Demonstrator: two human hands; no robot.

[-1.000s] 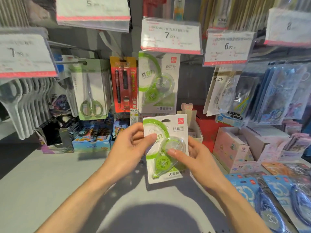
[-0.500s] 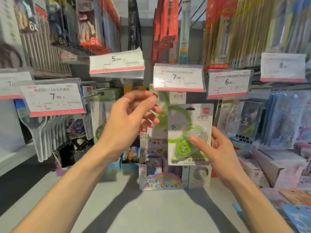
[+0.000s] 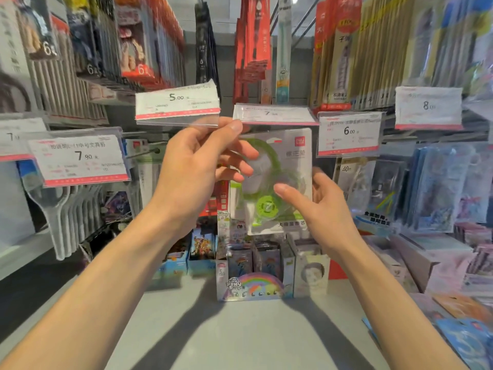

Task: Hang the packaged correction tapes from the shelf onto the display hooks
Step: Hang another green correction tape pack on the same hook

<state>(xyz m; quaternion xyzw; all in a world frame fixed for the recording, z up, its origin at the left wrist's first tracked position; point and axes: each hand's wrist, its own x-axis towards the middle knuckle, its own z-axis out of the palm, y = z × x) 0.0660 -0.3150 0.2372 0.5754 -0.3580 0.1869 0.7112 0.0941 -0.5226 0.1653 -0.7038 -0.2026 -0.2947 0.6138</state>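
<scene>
Correction tape in a white card and clear blister pack with a green dispenser (image 3: 274, 182) is held upright, directly under the tilted clear price tag reading 7 (image 3: 272, 114) and above the grey shelf (image 3: 240, 329). Right hand (image 3: 320, 209) has its grip clamped on the pack's lower right edge, thumb on the front and fingers behind. Left hand (image 3: 197, 169) is at the pack's upper left, fingers curled against the front and thumb raised to the tag's edge; I cannot tell whether its grip is closed on anything.
</scene>
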